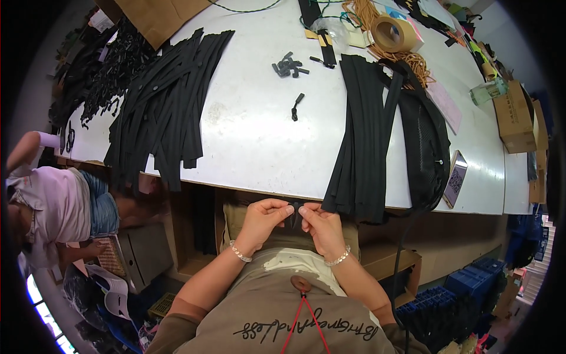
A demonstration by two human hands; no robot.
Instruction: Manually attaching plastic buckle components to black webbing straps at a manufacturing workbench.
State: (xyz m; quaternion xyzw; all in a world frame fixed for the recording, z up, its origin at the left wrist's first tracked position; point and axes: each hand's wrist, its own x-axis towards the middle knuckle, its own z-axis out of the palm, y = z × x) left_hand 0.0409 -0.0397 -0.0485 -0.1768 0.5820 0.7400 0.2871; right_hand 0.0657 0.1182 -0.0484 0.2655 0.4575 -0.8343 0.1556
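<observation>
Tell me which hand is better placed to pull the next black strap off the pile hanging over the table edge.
Right, probably. The right hand sits just below the hanging ends of the black fabric strap pile; the left hand is farther away. Both pinch a small black piece.

Head-worn fisheye looks steeply down, close over the white table [253, 135] (edges bend).

I am looking at a white worktop [253, 135] filling the upper middle of the frame. A spread of black straps [162, 106] is lying at its left, some hanging over the near edge. Another stack of black strips [362, 135] is draping over the edge at centre right, beside a black mesh bag [427, 147]. Small black clips [289, 66] are sitting at top centre, a tape roll [394, 32] farther right.
</observation>
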